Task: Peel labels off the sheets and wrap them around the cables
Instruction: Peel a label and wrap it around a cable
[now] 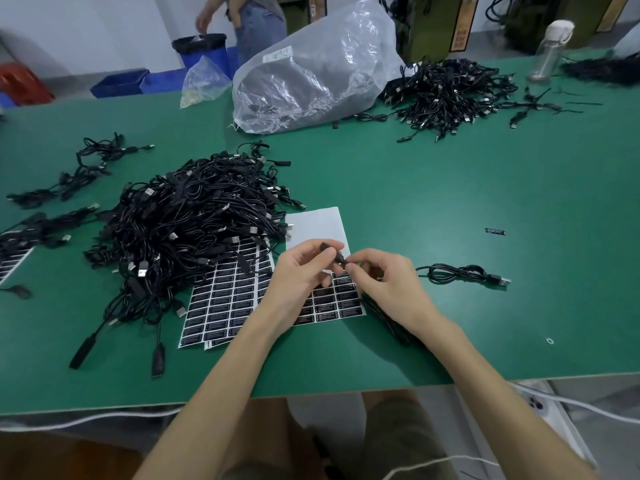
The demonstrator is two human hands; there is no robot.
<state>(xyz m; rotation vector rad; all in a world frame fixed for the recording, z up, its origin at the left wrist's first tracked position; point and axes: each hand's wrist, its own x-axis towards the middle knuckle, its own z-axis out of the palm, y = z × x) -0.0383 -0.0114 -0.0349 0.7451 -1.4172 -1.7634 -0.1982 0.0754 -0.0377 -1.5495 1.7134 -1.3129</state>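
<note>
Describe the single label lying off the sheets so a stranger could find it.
Start at the green table. Look right of the label sheets, beyond the lone coiled cable. The stray label is a small black strip lying alone on bare green, touching nothing.

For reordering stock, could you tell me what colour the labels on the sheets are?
The labels are black with pale print, clearest in the head view.

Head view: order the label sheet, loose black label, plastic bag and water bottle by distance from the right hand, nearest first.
From the right hand:
1. Label sheet, directly under and left of it.
2. Loose label, on the mat to its right.
3. Plastic bag, far centre.
4. Water bottle, far right.
</note>
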